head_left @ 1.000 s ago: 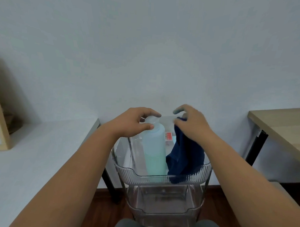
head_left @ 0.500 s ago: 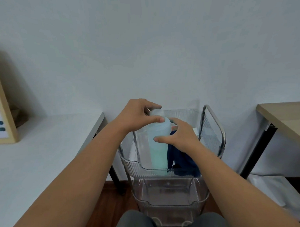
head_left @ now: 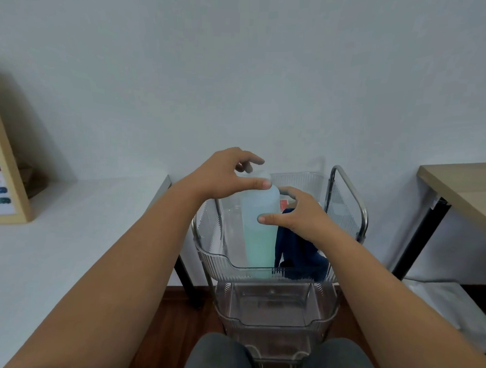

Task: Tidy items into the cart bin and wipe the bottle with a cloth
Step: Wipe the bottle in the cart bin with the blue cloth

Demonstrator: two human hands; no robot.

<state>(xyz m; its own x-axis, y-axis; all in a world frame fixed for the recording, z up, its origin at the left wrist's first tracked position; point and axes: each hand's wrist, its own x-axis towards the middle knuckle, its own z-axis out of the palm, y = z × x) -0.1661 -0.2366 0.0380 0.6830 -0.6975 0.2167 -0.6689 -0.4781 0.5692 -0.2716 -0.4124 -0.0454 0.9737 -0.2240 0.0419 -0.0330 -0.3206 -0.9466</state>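
Note:
A translucent bottle (head_left: 258, 231) with pale green liquid stands upright in the top bin (head_left: 214, 255) of a clear cart. My left hand (head_left: 222, 177) grips the bottle's top, thumb on its shoulder and fingers curled over the cap. My right hand (head_left: 298, 216) curls round the bottle's right side, with the thumb in front and the fingers behind. A dark blue cloth (head_left: 297, 251) lies bunched in the bin just under my right palm; whether the palm still touches it is unclear. A small red item (head_left: 284, 204) sits behind the bottle.
The cart has a metal handle (head_left: 349, 187) on the right and a lower clear bin (head_left: 273, 303). A white table (head_left: 69, 233) with a wooden-framed colour chart (head_left: 5, 181) stands left. A wooden desk (head_left: 462, 186) stands right, with a white bag (head_left: 452, 301) below it.
My right hand lowered the blue cloth into the bin and moved onto the bottle's side. My left hand stayed on the bottle's top. The view shifted slightly left.

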